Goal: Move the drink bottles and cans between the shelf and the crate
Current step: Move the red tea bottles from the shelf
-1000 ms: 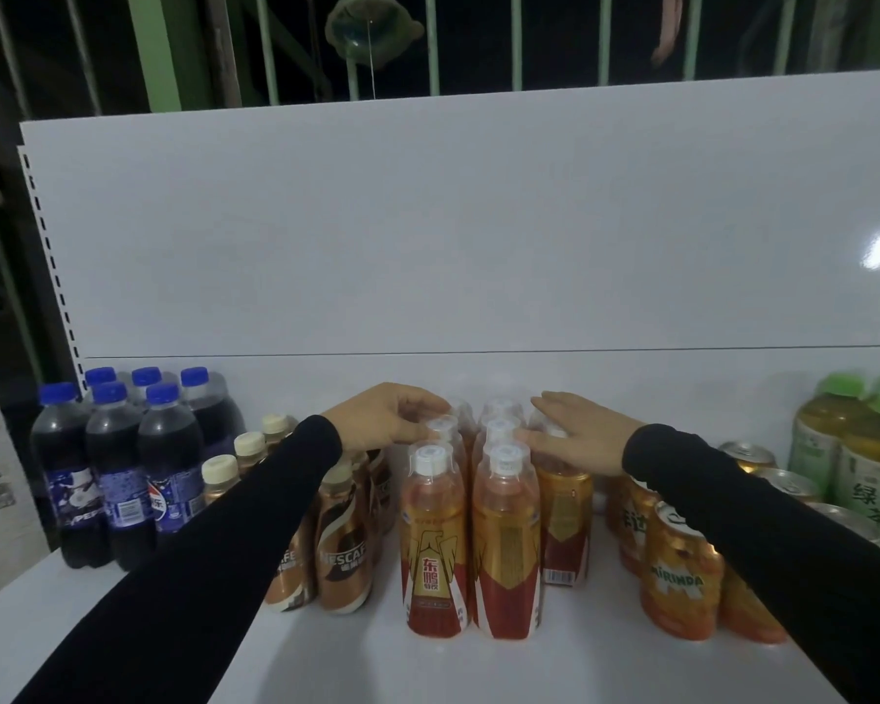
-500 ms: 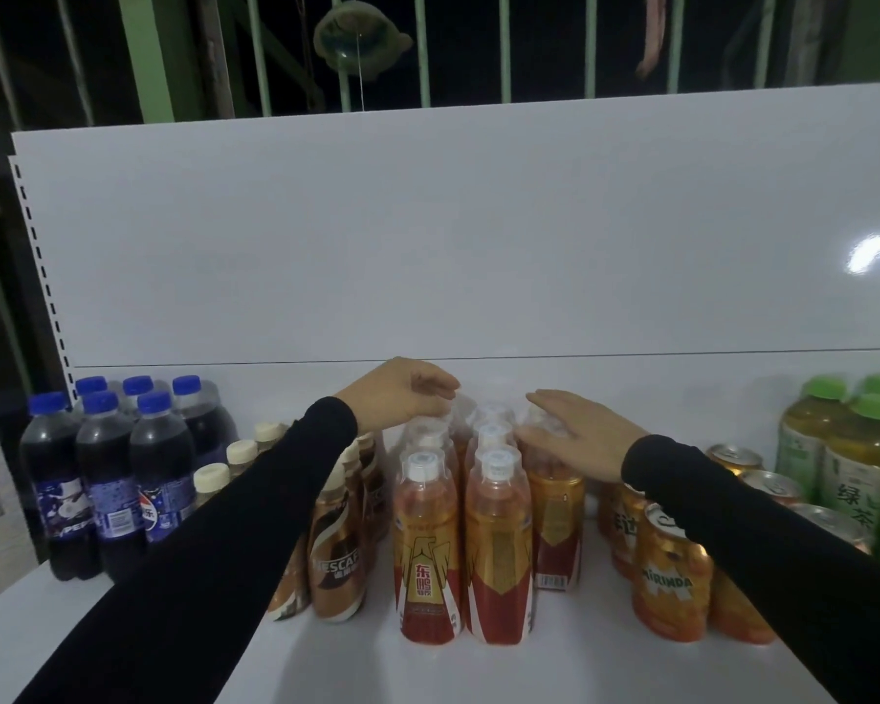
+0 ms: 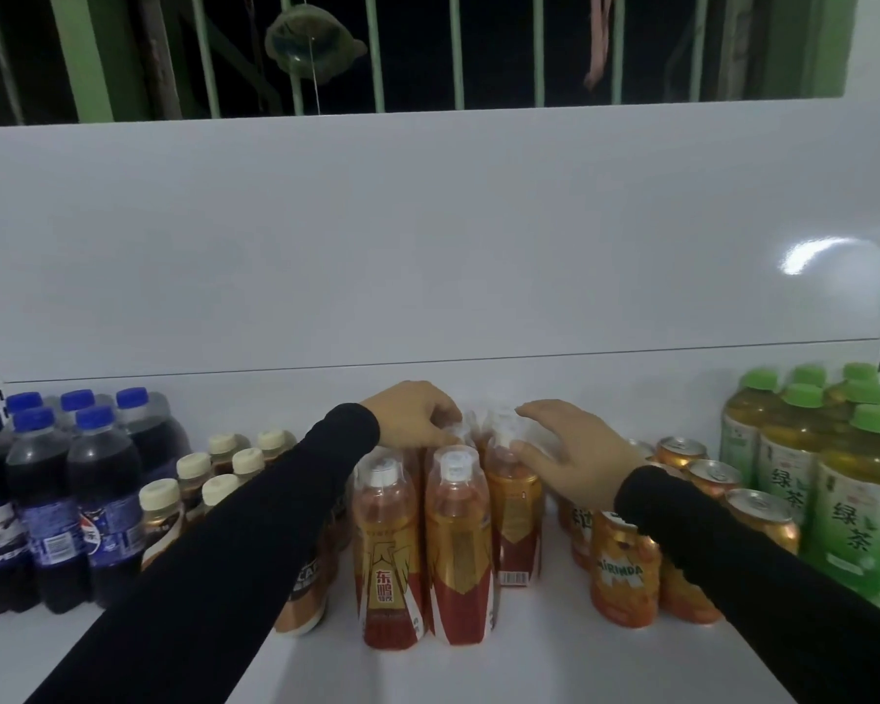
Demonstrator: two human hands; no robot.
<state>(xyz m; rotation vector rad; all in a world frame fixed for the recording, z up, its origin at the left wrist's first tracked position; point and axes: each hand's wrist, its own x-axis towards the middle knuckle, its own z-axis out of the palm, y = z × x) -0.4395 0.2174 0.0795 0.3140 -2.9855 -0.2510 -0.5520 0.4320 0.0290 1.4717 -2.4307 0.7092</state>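
Orange bottles [image 3: 458,546] stand mid-shelf [image 3: 529,668]; my left hand [image 3: 417,414] pinches a rear cap, my right hand [image 3: 575,454] rests spread and relaxed on another bottle's top.

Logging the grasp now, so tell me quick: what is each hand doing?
Left hand: fingers curled on the top of a rear orange bottle.
Right hand: open, fingers spread over another bottle's cap, gripping nothing.
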